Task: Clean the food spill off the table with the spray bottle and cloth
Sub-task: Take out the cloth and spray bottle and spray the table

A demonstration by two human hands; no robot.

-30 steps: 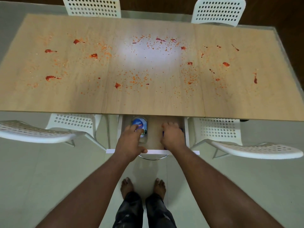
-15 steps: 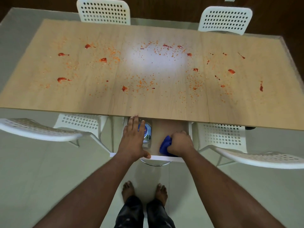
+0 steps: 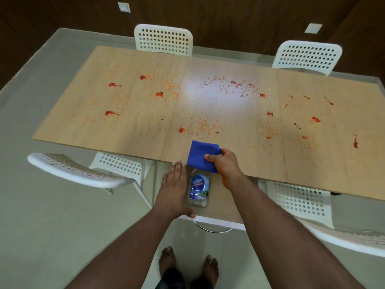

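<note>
Red sauce blobs and orange crumbs of the food spill (image 3: 208, 124) are scattered across the wooden table (image 3: 125, 140). My right hand (image 3: 226, 163) grips a blue cloth (image 3: 201, 155) above the table's near edge. Below the edge, an open drawer (image 3: 225, 203) holds a clear spray bottle (image 3: 199, 189) with a blue label, lying on its side; its top is hidden under the cloth. My left hand (image 3: 174, 188) lies flat with straight fingers just left of the bottle, thumb on the drawer's white front.
Two white perforated chairs (image 3: 164, 39) stand at the far side, and two more (image 3: 83, 172) flank the drawer on the near side. My bare feet (image 3: 187, 265) are on the pale floor below the drawer's metal handle (image 3: 212, 228).
My right hand has lifted the blue cloth out of the drawer up to the table's edge. The left hand stayed beside the bottle. The camera has pulled back and tilted up.
</note>
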